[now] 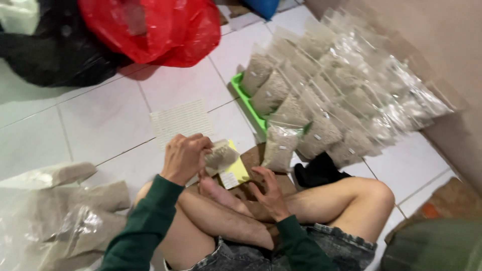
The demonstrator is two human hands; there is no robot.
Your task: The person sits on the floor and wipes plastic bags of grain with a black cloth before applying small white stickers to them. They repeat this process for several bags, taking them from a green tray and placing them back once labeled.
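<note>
White floor tiles (105,120) are filling most of my view, with a beige wall (452,55) running off toward two o'clock. I am sitting cross-legged on the floor and looking down at my own hands.

My left hand (185,158) is closing its fingers (198,145) around a small clear pouch of pale grain (221,156), pinching it at its top edge, just left of centre. My right hand (271,193) is hovering with fingers (262,173) spread and empty, just above my crossed shins at six o'clock. A yellow card (237,173) is lying under the pouch, touching it.

At one o'clock a heap of filled pouches (341,95) is leaning against the wall, spilling over a green tray (247,100); one pouch (279,148) is standing near my right hand. A lined paper sheet (181,120) is lying at eleven o'clock, a red plastic bag (155,27) beyond it at twelve, and crumpled clear bags (60,211) at eight o'clock.

I judge that I am handling one pouch at its mouth, perhaps closing it. Any move from here is calling for a firm pinch along that top edge while the free hand is steadying the body.
</note>
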